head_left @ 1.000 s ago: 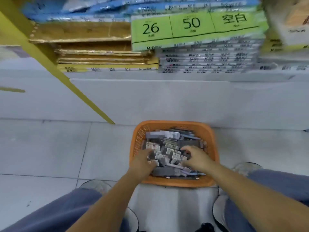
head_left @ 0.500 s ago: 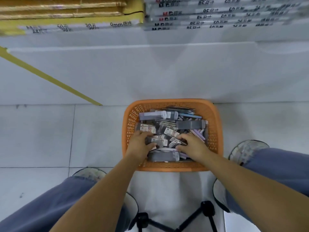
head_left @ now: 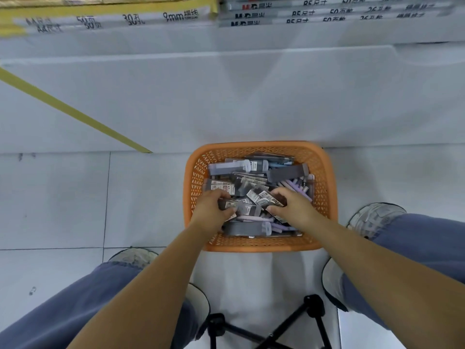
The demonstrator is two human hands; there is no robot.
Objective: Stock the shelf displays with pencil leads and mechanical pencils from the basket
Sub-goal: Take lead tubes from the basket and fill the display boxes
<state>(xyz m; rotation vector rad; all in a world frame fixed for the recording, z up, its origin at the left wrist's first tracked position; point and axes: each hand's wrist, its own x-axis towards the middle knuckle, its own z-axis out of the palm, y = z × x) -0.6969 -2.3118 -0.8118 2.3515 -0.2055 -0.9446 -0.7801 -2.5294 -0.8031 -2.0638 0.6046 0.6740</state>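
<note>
A yellow strip (head_left: 75,114) runs diagonally down the white shelf base (head_left: 251,96) at the far left to the tiled floor (head_left: 55,197). Above it, the shelf carries flat stacks of paper pads (head_left: 113,18). Near left, a grey shoe (head_left: 133,256) shows past a blue trouser leg.

The left hand (head_left: 210,214) reaches into the left half of the orange basket (head_left: 256,244), which stands on the floor against the shelf base. Its fingers (head_left: 220,195) are curled narrow and, with the thumb, grip a dark lead pack (head_left: 230,205). The basket is heaped with lead packs (head_left: 226,183) in grey sleeves with white labels. Pale purple mechanical pencils (head_left: 294,186) lie along its right side and near edge. Black tripod legs (head_left: 266,328) stand near the centre, between the feet.

The right hand (head_left: 294,210), just beside the left, bends its fingers (head_left: 281,193) over the heap and pinches a labelled lead pack (head_left: 261,197) against the thumb. A second grey shoe (head_left: 375,217) sits right of the basket.
</note>
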